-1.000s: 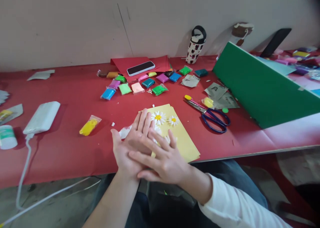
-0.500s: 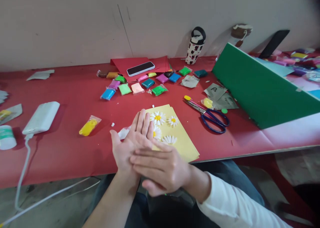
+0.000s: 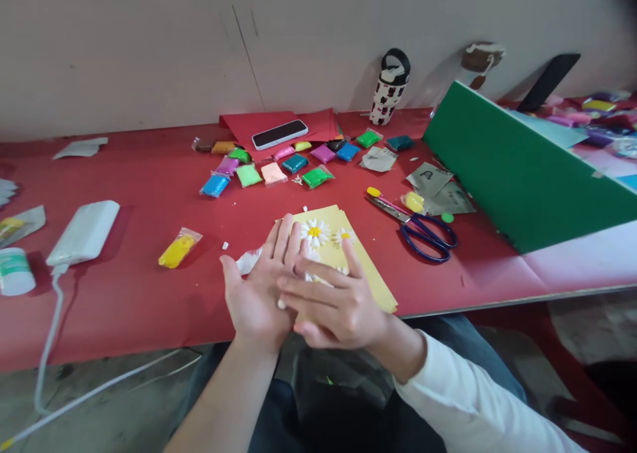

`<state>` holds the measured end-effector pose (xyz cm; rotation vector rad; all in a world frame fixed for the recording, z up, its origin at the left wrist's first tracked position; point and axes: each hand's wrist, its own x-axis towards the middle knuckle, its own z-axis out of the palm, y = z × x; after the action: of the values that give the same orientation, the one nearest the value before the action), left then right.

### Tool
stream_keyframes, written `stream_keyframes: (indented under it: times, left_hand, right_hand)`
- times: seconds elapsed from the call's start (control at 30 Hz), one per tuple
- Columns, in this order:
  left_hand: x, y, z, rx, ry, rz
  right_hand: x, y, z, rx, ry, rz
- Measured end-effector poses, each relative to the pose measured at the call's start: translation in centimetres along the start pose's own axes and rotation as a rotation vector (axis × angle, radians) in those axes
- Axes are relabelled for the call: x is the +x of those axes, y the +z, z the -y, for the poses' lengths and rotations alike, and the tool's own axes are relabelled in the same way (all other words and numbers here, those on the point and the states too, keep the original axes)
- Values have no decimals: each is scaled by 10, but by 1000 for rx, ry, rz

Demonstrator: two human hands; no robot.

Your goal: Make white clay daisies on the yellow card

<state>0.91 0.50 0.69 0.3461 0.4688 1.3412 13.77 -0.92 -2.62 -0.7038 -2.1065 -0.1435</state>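
Note:
My left hand (image 3: 261,297) is palm up with its fingers stretched out. On its palm lies a small white clay ball (image 3: 281,303), partly under the fingertips of my right hand (image 3: 343,307). Those fingers are straight and slightly spread, touching or just above the left palm; I cannot tell which. Behind both hands is a yellow paper sheet (image 3: 375,284) bearing white-petalled daisies (image 3: 314,233) with yellow centres. My hands cover part of the lower flowers. A crumpled clear packet with white contents (image 3: 248,261) sticks out beside my left fingers.
Scissors (image 3: 428,237) lie to the right of the paper, near a green board (image 3: 527,174). Several coloured clay packets (image 3: 318,176) and a phone (image 3: 279,135) are further back. A yellow clay packet (image 3: 179,249) and a white power bank (image 3: 84,233) lie left.
My right hand has shifted slightly right and up off the left palm, its index finger lifting. The white clay ball has come into sight. My left hand is almost unmoved.

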Motion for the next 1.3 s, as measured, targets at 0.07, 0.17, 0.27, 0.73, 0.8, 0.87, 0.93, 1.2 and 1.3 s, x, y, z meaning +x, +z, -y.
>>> stream_keyframes:
  times: [0.07, 0.17, 0.27, 0.73, 0.8, 0.87, 0.93, 1.2, 1.3]
  left_hand:
    - [0, 1, 0, 17, 25, 0]
    - [0, 2, 1, 25, 8, 5]
    - [0, 3, 0, 12, -5, 5]
    - [-1, 1, -2, 25, 33, 18]
    - [-1, 1, -2, 16, 51, 15]
    - [0, 2, -2, 8, 55, 12]
    - [-1, 2, -2, 4, 55, 6]
    - [-2, 2, -2, 3, 54, 17]
    - [-1, 3, -2, 2, 58, -3]
  right_hand:
    - [0, 0, 1, 26, -76, 43]
    - [0, 1, 3, -95, 42, 73]
    - [-2, 2, 5, -114, 42, 59]
    - [-6, 7, 11, -155, 83, 75]
    - [-6, 8, 12, -149, 59, 79]
    - [-6, 8, 12, -184, 145, 60]
    - [-6, 9, 12, -166, 130, 73]
    - [-6, 9, 14, -149, 92, 92]
    - [-5, 7, 15, -164, 149, 95]
